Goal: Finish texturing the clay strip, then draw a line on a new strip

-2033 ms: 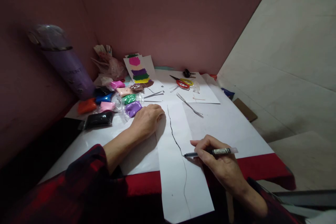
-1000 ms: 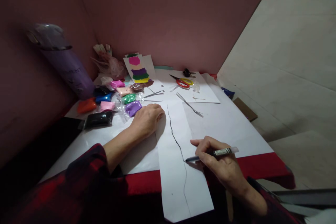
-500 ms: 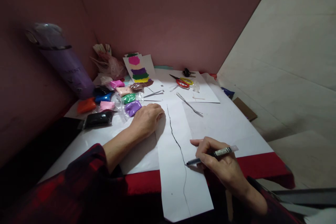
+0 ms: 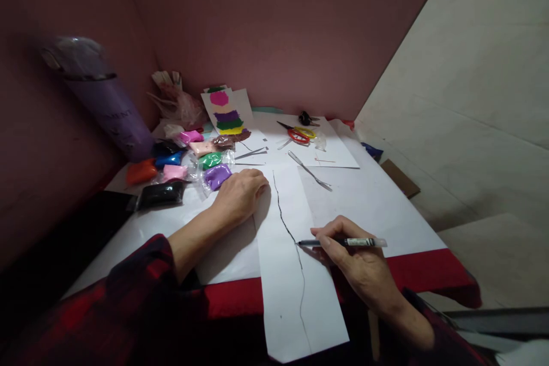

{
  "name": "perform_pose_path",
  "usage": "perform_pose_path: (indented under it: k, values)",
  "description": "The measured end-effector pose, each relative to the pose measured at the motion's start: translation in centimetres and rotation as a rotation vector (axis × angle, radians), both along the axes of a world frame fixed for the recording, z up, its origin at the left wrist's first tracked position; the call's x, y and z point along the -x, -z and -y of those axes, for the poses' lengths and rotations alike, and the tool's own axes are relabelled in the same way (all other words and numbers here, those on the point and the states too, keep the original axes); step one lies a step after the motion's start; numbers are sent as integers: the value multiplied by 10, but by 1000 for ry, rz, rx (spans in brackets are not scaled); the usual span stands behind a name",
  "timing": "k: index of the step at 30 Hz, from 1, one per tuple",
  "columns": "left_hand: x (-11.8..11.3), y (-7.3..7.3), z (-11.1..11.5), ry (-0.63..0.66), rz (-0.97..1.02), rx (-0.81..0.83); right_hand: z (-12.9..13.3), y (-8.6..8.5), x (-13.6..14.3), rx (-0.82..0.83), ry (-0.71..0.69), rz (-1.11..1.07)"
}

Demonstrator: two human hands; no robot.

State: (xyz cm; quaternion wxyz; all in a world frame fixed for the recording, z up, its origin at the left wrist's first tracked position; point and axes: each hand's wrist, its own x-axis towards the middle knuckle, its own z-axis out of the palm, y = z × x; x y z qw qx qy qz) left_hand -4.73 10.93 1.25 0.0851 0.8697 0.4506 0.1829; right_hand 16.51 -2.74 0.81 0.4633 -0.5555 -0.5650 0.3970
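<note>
- The brush-tipped pen (image 4: 366, 242), right of the lower center of the frame, lies nearly level, its dark tip at the line on the paper strip.
- The right hand (image 4: 360, 269) has its fingers closed around the pen's barrel in a writing grip.
- The white paper strip (image 4: 278, 280) runs from mid-frame to the bottom edge, its near end jutting past the counter's edge. Its wavy line (image 4: 281, 214) is dark in the upper part and thin and faint lower down.
- The left hand (image 4: 240, 197) rests left of the strip's upper part, fingers loosely curled; whether they hold anything underneath cannot be told.
- The white-covered counter (image 4: 369, 209) shows a red cloth (image 4: 429, 271) along its near edge.
- A slim metal tool (image 4: 302, 164) lies just above and right of center, with scissors (image 4: 295, 136) above it.
- Plastic-wrapped packets, among them purple (image 4: 218, 176), green (image 4: 211, 160) and black (image 4: 160, 195), cluster left of the left hand.
- Beyond them stand a color-banded card (image 4: 227, 114) and, upper left, a purple bottle (image 4: 109, 111).
</note>
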Motion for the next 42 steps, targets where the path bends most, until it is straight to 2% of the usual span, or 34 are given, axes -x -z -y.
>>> perform_pose_path:
  k: [10, 16, 24, 30, 36, 42]
  values:
    - [0, -2, 1, -11, -9, 2, 1, -2, 2, -20, -1, 16]
    - [0, -2, 0, 1, -11, -1, 1, -2, -3, -27, -30, 109]
    - [1, 0, -1, 13, 11, -7, 1, -3, 0, 20, 12, -52]
    - [0, 0, -1, 13, 10, -17, -1, -2, 2, -34, -3, 37]
    - [0, -1, 0, 12, -12, -4, 1, -4, -3, -5, -25, 112]
    - [0, -2, 0, 2, -8, 0, 1, -4, -3, -31, -40, 53]
